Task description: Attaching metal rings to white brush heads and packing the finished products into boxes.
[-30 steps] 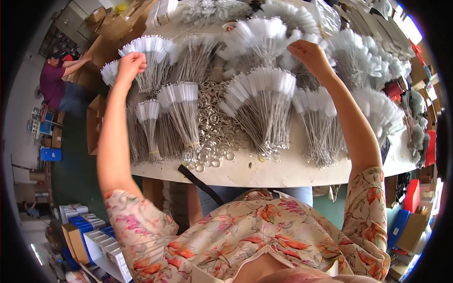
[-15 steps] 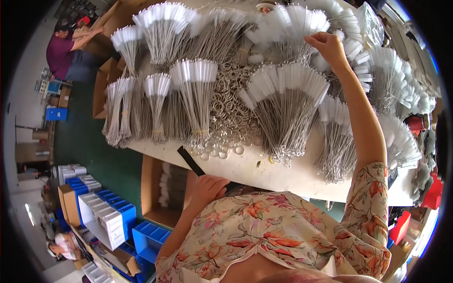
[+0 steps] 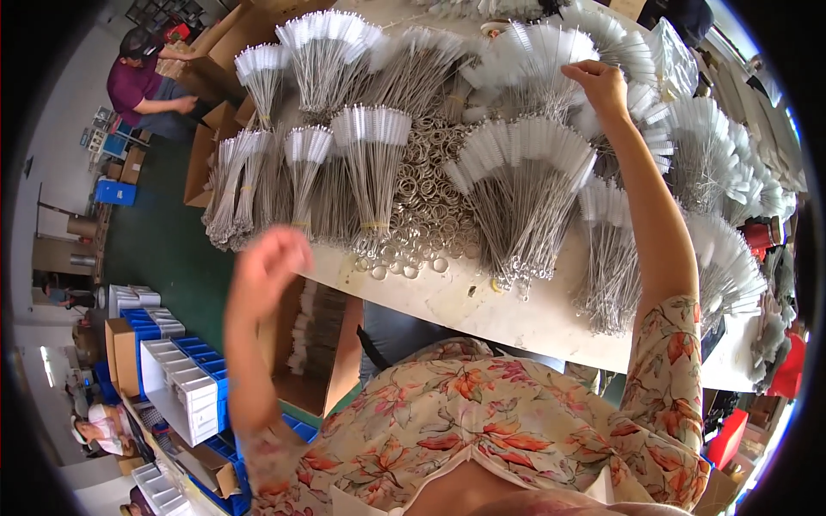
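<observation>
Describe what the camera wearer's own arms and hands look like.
Loose, cream-coloured fabric sleeves, printed with orange and pink flowers and leafy stems, end around the elbows, leaving the forearms bare. The right hand wears no glove, and no watch or bracelet shows on that wrist. The left hand is also gloveless, but too blurred for finer detail.

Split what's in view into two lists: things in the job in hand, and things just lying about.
Likely part of the job:
white-bristled wire brushes, bunched near the right hand
metal rings, loose between the bunches
table under both

Apparently just lying about:
blue bin
white divided tray
red box
clear plastic bag
</observation>
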Demonstrator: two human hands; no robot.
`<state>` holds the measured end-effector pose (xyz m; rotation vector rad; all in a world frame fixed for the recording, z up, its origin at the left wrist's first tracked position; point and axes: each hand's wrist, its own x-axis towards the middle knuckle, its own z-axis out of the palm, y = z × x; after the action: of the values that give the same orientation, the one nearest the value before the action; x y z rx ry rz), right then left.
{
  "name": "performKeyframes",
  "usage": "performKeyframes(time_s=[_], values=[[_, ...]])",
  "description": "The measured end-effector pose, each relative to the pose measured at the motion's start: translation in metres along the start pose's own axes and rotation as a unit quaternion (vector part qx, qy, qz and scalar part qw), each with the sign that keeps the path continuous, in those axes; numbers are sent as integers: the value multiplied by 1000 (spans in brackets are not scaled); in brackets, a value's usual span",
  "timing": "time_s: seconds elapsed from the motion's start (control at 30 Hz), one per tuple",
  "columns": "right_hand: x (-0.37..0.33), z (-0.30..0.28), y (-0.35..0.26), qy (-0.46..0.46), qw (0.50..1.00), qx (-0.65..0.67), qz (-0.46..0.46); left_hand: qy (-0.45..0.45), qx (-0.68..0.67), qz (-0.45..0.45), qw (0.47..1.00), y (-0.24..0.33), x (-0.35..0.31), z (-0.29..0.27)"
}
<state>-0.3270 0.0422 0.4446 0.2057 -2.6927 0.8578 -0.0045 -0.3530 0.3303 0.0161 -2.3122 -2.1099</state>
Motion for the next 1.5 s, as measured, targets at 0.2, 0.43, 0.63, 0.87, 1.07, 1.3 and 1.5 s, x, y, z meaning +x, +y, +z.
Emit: performKeyframes(time_s=[0.2, 0.43, 0.63, 0.87, 1.07, 1.3, 1.5], values=[[-4, 39, -81, 79, 988, 121, -54, 248, 282, 124, 918, -19, 201, -112], [24, 46, -158, -14, 863, 474, -177, 397, 505, -8, 766, -94, 91, -227], [15, 19, -152, -389, 898, 174, -107, 590, 387, 161, 690, -44, 11, -227], [24, 52, -94, -278, 916, -194, -216, 262, 379, -209, 863, -25, 70, -193], [11, 54, -87, -294, 883, -311, -195, 231, 452, -171, 845, -56, 66, -201], [41, 106, -73, -455, 877, -149, -38, 375, 276, -156, 871, -11, 47, -193], [42, 119, -113, -488, 872, -42, -20, 486, 40, 144, 861, 36, 1, -170]])
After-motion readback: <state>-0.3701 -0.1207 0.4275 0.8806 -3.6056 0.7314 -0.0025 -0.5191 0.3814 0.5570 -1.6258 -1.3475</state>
